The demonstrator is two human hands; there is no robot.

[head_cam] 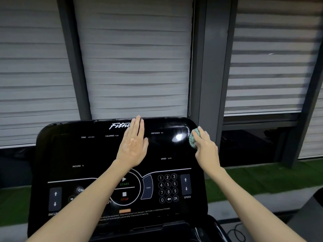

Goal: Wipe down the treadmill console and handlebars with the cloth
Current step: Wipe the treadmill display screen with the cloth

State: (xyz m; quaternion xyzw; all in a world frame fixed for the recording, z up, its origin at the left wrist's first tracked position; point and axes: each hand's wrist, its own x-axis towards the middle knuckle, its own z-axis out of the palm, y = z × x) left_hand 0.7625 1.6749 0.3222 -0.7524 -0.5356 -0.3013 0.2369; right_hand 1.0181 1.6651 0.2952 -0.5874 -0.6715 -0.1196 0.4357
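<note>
Left hand (133, 145) flat on console (70, 151), right hand (205, 147) gripping cloth (194, 137) at right edge

Cloth (194, 137) at console (87, 154) right edge, blinds (136, 58) behind.

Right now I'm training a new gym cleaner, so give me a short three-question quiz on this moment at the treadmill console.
1. True or false: the bunched green knitted cloth is in the left hand.
2. Multiple choice: where on the glossy black treadmill console is the cloth? A) upper right edge B) number keypad C) INCLINE arrows
3. Fill in: the empty hand lies flat, its fingertips partly covering the white ______ logo at the console's top.

Key: 1 false, the right hand holds it; 2 A; 3 Fitness, though only its first letters show.
</note>
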